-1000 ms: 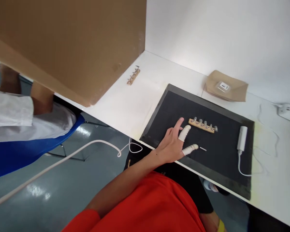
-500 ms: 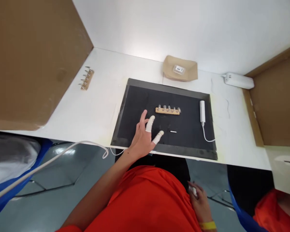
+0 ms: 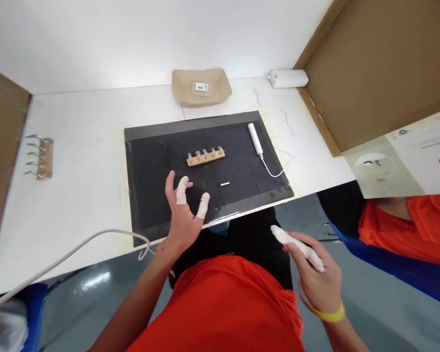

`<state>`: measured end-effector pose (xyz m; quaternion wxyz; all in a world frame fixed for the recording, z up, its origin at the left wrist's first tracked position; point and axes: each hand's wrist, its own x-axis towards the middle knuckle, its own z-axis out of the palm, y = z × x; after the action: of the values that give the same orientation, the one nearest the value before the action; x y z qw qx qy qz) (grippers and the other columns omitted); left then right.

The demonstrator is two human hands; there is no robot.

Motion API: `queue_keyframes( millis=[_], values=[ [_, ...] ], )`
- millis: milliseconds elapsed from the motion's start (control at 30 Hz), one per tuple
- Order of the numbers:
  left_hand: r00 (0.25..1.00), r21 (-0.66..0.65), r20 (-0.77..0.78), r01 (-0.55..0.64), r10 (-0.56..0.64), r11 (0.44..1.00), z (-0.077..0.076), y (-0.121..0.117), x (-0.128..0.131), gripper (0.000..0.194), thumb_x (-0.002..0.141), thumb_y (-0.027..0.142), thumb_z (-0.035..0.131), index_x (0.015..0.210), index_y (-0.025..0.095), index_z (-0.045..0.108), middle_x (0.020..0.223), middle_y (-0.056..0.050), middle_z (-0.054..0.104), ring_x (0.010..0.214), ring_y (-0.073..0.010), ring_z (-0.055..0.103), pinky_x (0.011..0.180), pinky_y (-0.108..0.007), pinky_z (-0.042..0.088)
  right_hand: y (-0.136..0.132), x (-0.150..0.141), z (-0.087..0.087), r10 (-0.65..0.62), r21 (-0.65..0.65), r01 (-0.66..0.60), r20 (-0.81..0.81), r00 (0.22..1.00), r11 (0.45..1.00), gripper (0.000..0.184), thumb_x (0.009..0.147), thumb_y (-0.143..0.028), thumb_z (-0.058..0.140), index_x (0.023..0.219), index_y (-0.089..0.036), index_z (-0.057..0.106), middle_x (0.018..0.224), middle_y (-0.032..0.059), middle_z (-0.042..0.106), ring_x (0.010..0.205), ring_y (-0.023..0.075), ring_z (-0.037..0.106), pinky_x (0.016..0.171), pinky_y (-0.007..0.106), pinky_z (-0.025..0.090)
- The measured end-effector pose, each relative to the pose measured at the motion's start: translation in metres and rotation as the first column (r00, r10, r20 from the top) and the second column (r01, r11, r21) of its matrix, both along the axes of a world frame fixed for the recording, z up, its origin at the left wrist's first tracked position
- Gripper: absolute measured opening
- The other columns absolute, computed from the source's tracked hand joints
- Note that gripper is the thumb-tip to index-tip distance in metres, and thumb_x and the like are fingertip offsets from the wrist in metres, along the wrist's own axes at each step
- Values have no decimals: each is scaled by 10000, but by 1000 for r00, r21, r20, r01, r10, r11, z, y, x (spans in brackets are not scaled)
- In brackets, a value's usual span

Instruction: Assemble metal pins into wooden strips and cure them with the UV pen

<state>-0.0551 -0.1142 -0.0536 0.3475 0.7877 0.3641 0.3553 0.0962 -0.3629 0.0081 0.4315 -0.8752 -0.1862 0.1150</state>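
My left hand (image 3: 185, 215) rests over the near left part of a black mat (image 3: 150, 190), fingers spread, holding nothing. White finger cots cover its thumb and index finger. Beyond it lies a small wooden strip (image 3: 206, 158) with several clear, nail-like tips standing up from it. A short thin white stick (image 3: 225, 184) is on the mat to the right of that hand. Off the table's front edge, my right hand (image 3: 324, 281) grips a crumpled white tissue or cloth (image 3: 297, 247), which sticks out past the fingers; a yellow band circles the wrist.
A white stick-shaped device (image 3: 255, 139) with a cable lies on the mat's right side. Behind the mat sits a cardboard tray (image 3: 220, 88) holding a small clear box. A second strip (image 3: 46, 159) with tips is at left; a white power strip (image 3: 289, 78) is at back right. Someone's orange clothing (image 3: 407, 230) shows at right.
My right hand has come up and outward from beside my body, with the white tissue or cloth now plainly in view. The view has turned right; my left hand stays spread over the mat.
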Motion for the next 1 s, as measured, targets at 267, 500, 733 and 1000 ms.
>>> queue_keyframes(
  millis=[267,500,733,1000],
  values=[
    [879,-727,473,428,-61,537,50,-38,35,695,1030,754,327,1399,240,614,1253,-127,709,1009,-245,700,892,-392,581,109,-30,-18,371,530,-294,-43,928,795,67,864,-214,784,849,-227,720,802,9,734,710,162,707,677,316,581],
    [848,-748,390,66,358,660,63,-31,69,686,915,811,533,717,174,688,624,2,530,567,-119,451,559,-256,389,138,-25,-15,493,555,-379,-65,868,740,313,836,-165,799,681,-215,531,785,-13,710,710,130,687,668,258,530],
    [740,-782,355,-99,571,615,62,-18,80,765,954,835,405,654,182,669,500,28,377,485,-114,367,491,-256,298,148,-16,-16,583,578,-369,-237,777,727,247,844,-229,801,736,-216,579,869,25,768,782,170,739,676,276,563],
    [650,-740,565,127,508,661,75,5,80,673,974,807,401,1008,207,703,831,-28,631,469,-75,361,405,-217,318,140,-9,-15,654,581,-463,-166,738,670,162,936,-253,712,1093,-242,749,1200,96,741,1062,224,743,782,339,644]
  ],
)
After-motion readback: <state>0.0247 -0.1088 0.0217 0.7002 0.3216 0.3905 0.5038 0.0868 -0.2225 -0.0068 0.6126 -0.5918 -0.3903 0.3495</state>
